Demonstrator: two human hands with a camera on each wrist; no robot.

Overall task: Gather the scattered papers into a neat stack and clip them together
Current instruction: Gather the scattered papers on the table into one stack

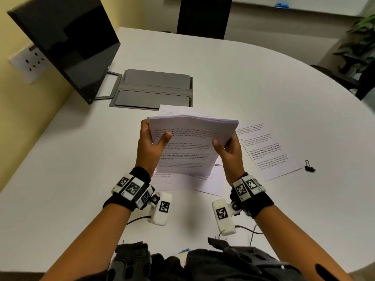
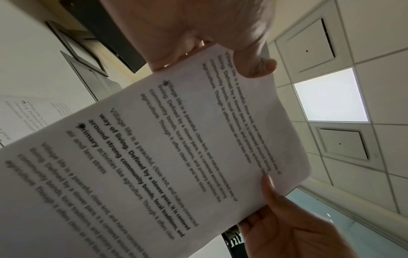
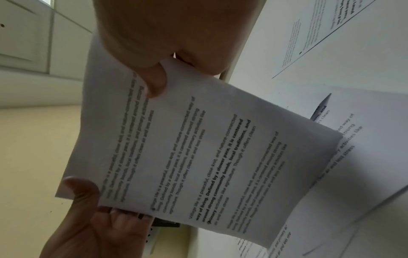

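Note:
A stack of printed papers point(image 1: 188, 147) is held up off the white table point(image 1: 81, 159), bottom edge down, and bows slightly along its top. My left hand point(image 1: 150, 138) grips its left side, thumb on the front page. My right hand point(image 1: 226, 144) grips the right side the same way. The left wrist view shows the stack point(image 2: 176, 148) with my left thumb point(image 2: 253, 66) pressing on it. In the right wrist view the right thumb point(image 3: 154, 82) presses the stack point(image 3: 198, 157). Loose sheets lie at the right point(image 1: 269, 151), under the stack point(image 1: 192, 183) and behind it point(image 1: 168, 110). A black binder clip point(image 1: 309, 168) lies far right.
A dark monitor point(image 1: 67, 43) leans at the back left, beside a grey flat cable hatch point(image 1: 154, 88) set in the table. A black chair point(image 1: 203, 15) stands at the far edge and a plant point(image 1: 361, 37) at the right. A wall socket point(image 1: 30, 61) is at the left.

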